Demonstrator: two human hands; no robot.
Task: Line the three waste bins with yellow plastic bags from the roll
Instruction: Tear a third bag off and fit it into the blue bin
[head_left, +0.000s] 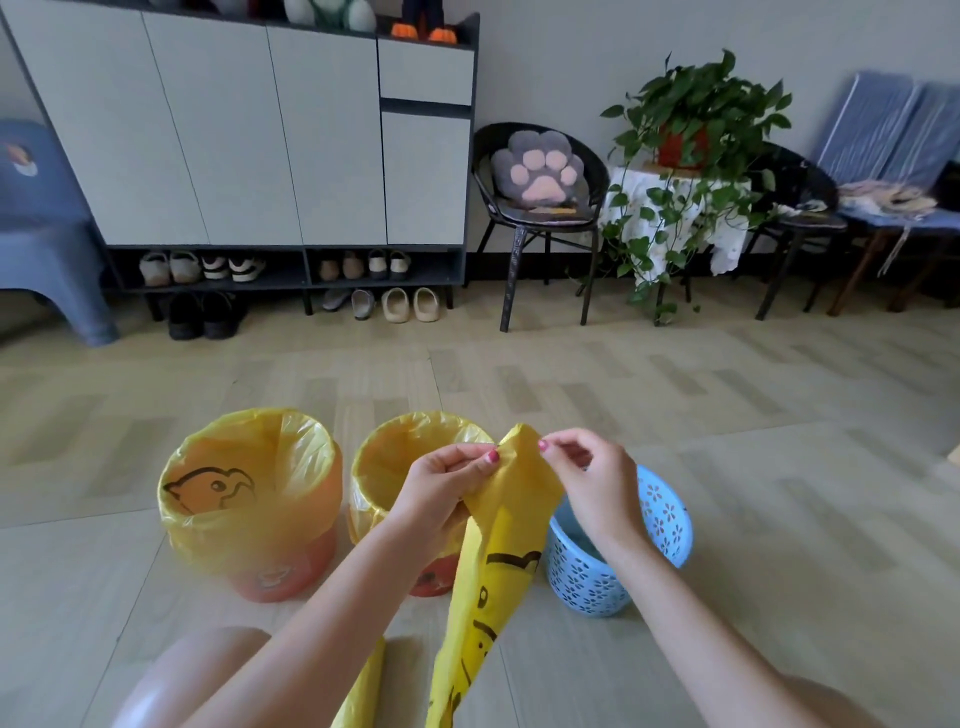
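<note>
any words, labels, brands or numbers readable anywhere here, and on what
None can be read.
Yellow plastic bag held by both hands: black cartoon line drawing only, no letters.
Yellow liner of the left orange bin: a drawn bird-like head, no text.
Orange bin fronts: a blurred mark, unreadable.

- Left hand (452, 480): raised in front of the body, fingers curled, thumb pressed against the forefinger in a pinch on the top edge of a yellow bag (511, 525).
- Right hand (587, 475): level with the left and close beside it, thumb and forefinger pinching the same edge, remaining fingers bent loosely.
- Both forearms: bare, reaching forward and angled inward toward each other.
- Painted nails visible on both thumbs.
- Bare knees at lower frame edge.
</note>
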